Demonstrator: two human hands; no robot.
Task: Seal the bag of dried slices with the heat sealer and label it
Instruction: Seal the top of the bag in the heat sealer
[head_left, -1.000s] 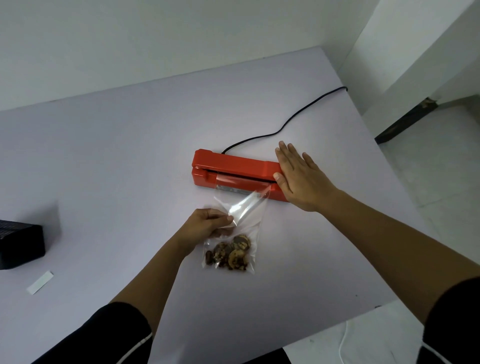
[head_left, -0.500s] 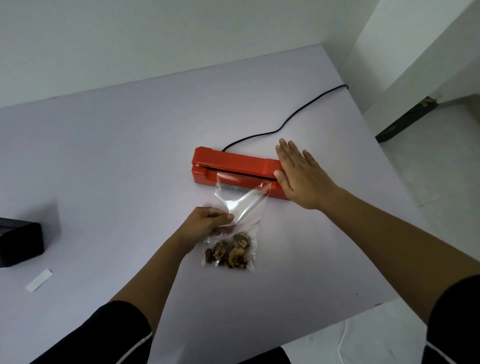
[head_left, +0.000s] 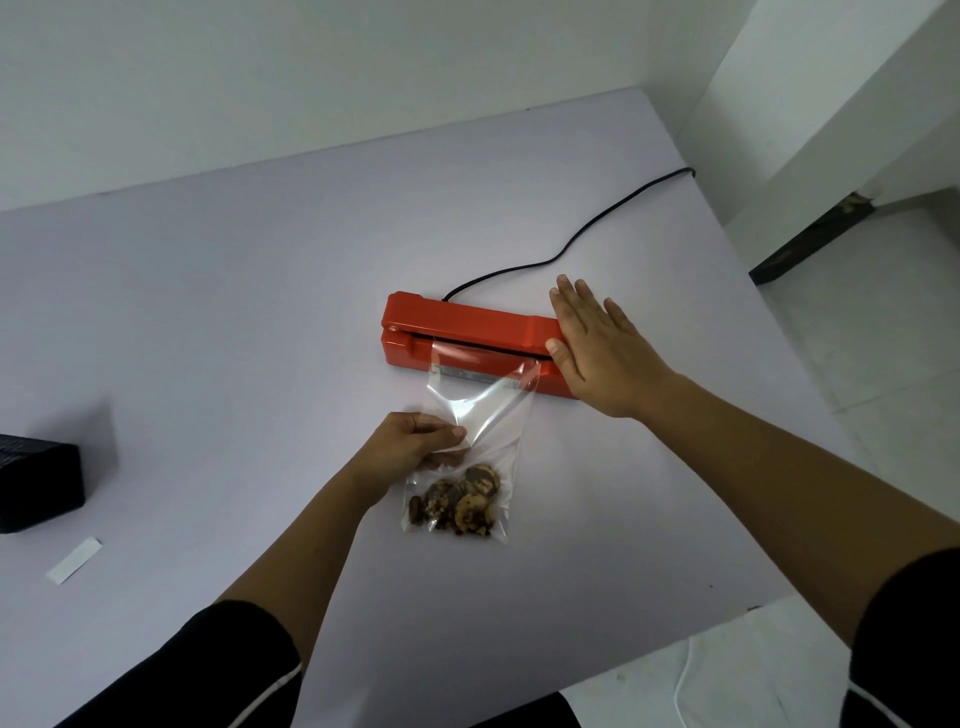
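Observation:
A red heat sealer (head_left: 462, 325) lies across the middle of the lilac table (head_left: 234, 322). A clear plastic bag (head_left: 485, 415) holds brown dried slices (head_left: 460, 501) at its near end, and its open top is tucked into the sealer's jaw. My left hand (head_left: 415, 447) pinches the bag's left edge just above the slices. My right hand (head_left: 602, 351) lies flat, fingers straight, on the sealer's right end, pressing the arm down. A small white label strip (head_left: 74, 560) lies on the table at the far left.
A black box (head_left: 36, 488) stands at the table's left edge, just beyond the label strip. The sealer's black power cord (head_left: 571, 244) runs back and right over the table edge. The table's right edge drops to a tiled floor.
Almost nothing has moved: my right hand stays flat on the sealer and my left hand keeps its pinch on the bag. The view has shifted slightly.

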